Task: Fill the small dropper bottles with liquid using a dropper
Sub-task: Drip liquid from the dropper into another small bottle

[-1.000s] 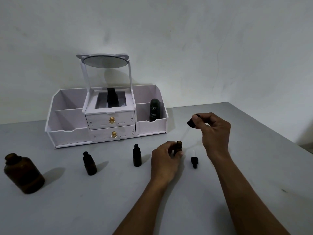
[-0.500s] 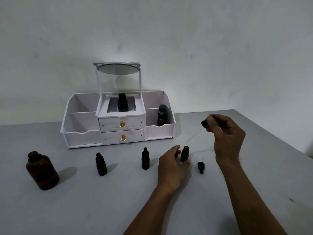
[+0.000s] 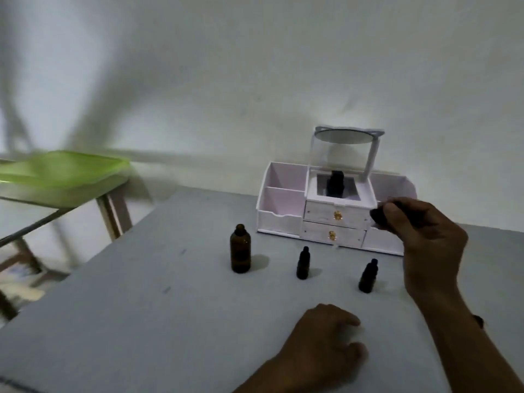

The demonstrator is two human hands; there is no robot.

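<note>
My right hand (image 3: 425,236) is raised in front of the organizer and pinches the black bulb of a dropper (image 3: 378,215); its glass tube is too blurred to make out. My left hand (image 3: 323,350) hovers low over the grey table (image 3: 141,321), fingers loosely curled, holding nothing. A large open amber bottle (image 3: 240,249) stands left of two small capped dropper bottles (image 3: 303,263) (image 3: 367,276). The uncapped small bottle is hidden or out of view.
A white cosmetics organizer (image 3: 283,219) with two drawers, a mirror on top and a dark bottle inside stands at the back against the wall. A green-topped table (image 3: 59,174) stands off to the left beyond the table's left edge.
The view has swung left. My left hand has let go of the small open bottle and drawn back toward me. My right hand still holds the dropper, now nearer the large amber bottle.
</note>
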